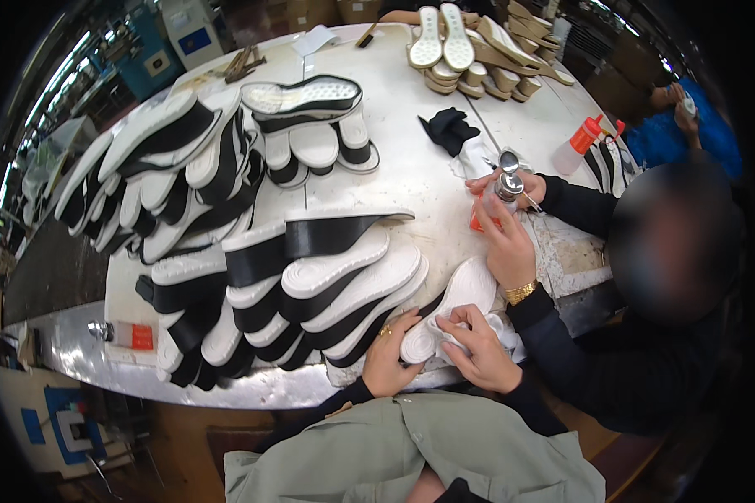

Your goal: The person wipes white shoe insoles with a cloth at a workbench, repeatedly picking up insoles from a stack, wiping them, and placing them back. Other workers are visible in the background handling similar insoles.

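A wedge shoe sole (464, 289) with a white tread and black side stands at the table's near edge in front of me. My left hand (386, 359) is closed around its heel end on the left side, a ring on one finger. My right hand (481, 355) pinches a crumpled white cloth (505, 332) against the tread near the heel. Part of the cloth is hidden beneath my fingers. Just left of my left hand, a row of similar black and white wedge soles (356, 285) leans together.
More black and white soles (184, 151) are piled at the left, beige ones (512, 50) far right. At right, a co-worker's hands (512, 247) hold a metal-topped bottle (507, 186). A red-capped squeeze bottle (580, 138), black cloth (450, 130) and red-labelled bottle (130, 335) are also on the table (377, 126).
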A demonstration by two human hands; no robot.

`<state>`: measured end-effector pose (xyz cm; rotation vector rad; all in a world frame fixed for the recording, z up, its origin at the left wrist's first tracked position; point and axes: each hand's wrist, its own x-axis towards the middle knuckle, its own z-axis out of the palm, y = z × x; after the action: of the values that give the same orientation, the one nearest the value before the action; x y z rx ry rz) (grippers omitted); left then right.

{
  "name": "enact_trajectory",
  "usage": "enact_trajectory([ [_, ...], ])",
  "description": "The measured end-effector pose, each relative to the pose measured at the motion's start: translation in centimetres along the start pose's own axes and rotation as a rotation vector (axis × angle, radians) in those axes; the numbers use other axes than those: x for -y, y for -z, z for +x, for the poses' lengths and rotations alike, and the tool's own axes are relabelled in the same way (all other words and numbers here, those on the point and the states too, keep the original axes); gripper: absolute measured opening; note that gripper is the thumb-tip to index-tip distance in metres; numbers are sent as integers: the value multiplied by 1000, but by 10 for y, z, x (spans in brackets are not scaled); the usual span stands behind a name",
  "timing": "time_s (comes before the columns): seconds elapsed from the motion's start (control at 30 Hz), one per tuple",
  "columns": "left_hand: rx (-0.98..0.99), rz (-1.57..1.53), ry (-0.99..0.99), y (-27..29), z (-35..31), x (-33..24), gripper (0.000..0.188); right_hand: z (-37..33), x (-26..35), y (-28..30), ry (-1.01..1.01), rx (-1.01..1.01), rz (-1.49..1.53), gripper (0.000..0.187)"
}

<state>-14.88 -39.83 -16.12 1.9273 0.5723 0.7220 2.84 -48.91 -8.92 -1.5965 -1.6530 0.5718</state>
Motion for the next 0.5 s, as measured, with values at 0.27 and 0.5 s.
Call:
enact_trajectory([
  [0.27, 54, 20, -73, 9, 14, 4, 73, 10, -8, -2, -136, -112, 78, 43],
  [0.5, 68, -23, -109, 8, 15, 15, 76, 16, -5, -1, -132, -95, 45, 23],
])
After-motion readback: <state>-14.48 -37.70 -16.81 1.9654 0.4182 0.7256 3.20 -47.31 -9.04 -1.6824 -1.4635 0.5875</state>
